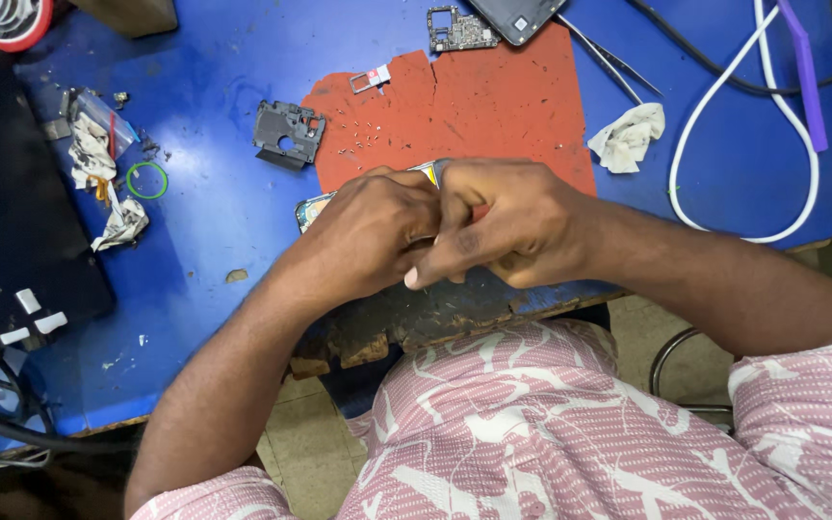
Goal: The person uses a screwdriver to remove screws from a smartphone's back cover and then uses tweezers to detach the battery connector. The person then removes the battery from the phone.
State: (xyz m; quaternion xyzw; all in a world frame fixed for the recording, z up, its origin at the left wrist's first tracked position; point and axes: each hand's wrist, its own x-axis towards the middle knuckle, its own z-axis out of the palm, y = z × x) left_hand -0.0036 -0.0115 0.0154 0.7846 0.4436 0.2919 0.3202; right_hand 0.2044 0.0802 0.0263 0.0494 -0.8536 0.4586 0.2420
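Both hands meet over a phone point(315, 207) at the blue table's point(214, 58) near edge. The left hand point(368, 236) covers it, fingers curled narrow. The right hand point(507, 226) pinches a red-handled tool point(481, 212) beside it.

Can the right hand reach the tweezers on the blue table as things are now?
Probably yes. The right hand lies close below the tweezers, and only bare red mat and a crumpled cloth beside the path lie between. But it is pressed against the left hand over a phone.
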